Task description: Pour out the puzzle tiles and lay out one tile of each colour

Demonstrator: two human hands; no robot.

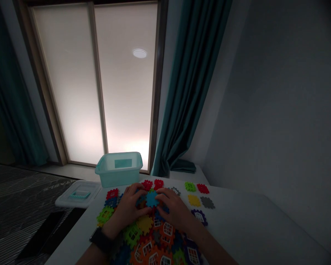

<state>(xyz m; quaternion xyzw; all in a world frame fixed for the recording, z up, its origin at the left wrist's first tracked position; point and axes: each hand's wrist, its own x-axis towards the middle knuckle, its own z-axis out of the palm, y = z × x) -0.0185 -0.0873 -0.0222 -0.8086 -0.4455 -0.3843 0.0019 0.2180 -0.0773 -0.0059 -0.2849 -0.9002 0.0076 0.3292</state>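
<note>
Head view: left fingers (pixel 134 197), right fingers (pixel 164 198) half-curled about blue plastic tile (pixel 151 198), grip unclear

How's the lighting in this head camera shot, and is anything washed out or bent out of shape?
In the head view, the frosted white window panel glows brightest, washing out near its base behind the pale teal plastic bin. The left hand and right hand sit dim, underexposed, and the wide lens makes the window frame lean.

L hand (pixel 129 207), R hand (pixel 173 208), both palms down, fingers (pixel 161 197) curled, tips close together, R forearm (pixel 206 244) angled in from lower right
</note>
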